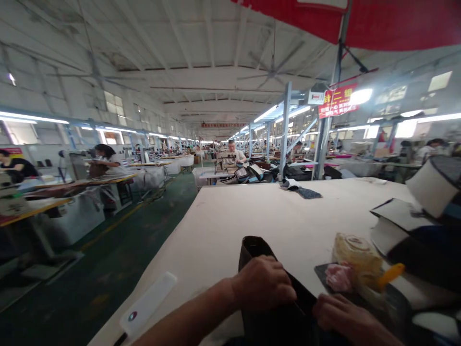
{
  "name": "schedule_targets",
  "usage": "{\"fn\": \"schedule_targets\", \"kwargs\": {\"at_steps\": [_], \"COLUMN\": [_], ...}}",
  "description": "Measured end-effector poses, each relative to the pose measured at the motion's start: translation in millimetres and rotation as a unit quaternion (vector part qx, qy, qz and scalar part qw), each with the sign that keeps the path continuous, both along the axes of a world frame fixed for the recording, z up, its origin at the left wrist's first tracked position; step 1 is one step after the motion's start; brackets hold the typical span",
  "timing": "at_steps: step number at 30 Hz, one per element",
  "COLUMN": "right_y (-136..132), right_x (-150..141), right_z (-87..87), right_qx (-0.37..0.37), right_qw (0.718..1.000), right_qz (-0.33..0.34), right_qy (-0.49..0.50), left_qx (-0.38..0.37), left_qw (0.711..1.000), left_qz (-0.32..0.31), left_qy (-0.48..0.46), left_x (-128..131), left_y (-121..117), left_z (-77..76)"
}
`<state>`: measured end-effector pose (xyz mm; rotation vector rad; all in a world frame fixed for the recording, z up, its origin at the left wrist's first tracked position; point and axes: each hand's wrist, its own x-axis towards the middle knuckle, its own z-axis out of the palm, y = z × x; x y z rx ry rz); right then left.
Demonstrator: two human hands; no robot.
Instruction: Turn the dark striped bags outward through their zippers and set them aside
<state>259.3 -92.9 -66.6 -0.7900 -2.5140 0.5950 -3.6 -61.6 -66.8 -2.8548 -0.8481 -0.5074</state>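
Observation:
A stiff black bag-like piece [277, 317] stands at the near edge of the table, its upper end curled into a loop. My left hand [265, 282] is closed over its upper edge, fingers bent around the material. Lower down on the right, my right hand [342, 310] pinches the same edge. Just beyond the right hand sit a crumpled pink cloth [339, 277] and a yellowish, stained tub [358, 254]. An orange handle [392, 276] sticks out beside the tub. My arms and the frame's bottom hide the lower part of the black piece.
The pale tabletop [216, 221] spreads ahead. A white strip-shaped object [148, 302] lies at its left edge. Black-and-white curved pieces [406, 216] are heaped on the right, and a dark grey scrap [308, 193] lies at the back. A green aisle [144, 230] runs left, with people at sewing machines.

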Motion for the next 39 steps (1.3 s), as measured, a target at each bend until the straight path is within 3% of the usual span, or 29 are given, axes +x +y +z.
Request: {"fn": "schedule_targets", "kwargs": {"at_steps": [3,5,8,12,15,19,24,33,39], "right_y": [-3.0,-0.7,5.5,3.0,-12.6,-24.7,-20.4,-28.4,-29.7], "right_x": [-10.8,-13.6,-16.9,-17.5,-11.4,3.2,21.4,29.6,23.1], "right_z": [1.8,2.9,8.0,19.6,29.4,42.3,48.2,54.8,50.3], "right_qx": [-0.042,-0.068,-0.084,-0.100,-0.170,-0.235,-0.292,-0.292,-0.345], "right_qw": [0.998,0.996,0.988,0.974,0.958,0.947,0.933,0.935,0.910], "right_qz": [-0.046,-0.043,-0.050,-0.065,-0.056,-0.017,-0.014,-0.031,-0.044], "right_qy": [0.017,0.049,0.122,0.194,0.224,0.217,0.208,0.197,0.227], "left_qx": [-0.067,-0.179,-0.330,-0.404,-0.479,-0.571,-0.617,-0.584,-0.574], "left_qw": [0.997,0.977,0.924,0.895,0.864,0.810,0.778,0.808,0.815], "left_qz": [-0.018,-0.015,-0.035,-0.056,-0.050,-0.031,-0.044,0.012,0.014], "left_qy": [-0.035,-0.114,-0.192,-0.179,-0.150,-0.129,-0.109,-0.080,-0.078], "left_x": [13.9,15.1,11.0,8.5,14.9,28.3,43.4,59.7,67.0], "left_y": [-31.6,-38.5,-32.0,-22.6,-25.4,-27.9,-23.4,-23.3,-22.8], "left_z": [7.2,18.2,45.3,79.0,85.6,81.7,83.0,84.6,84.0]}}
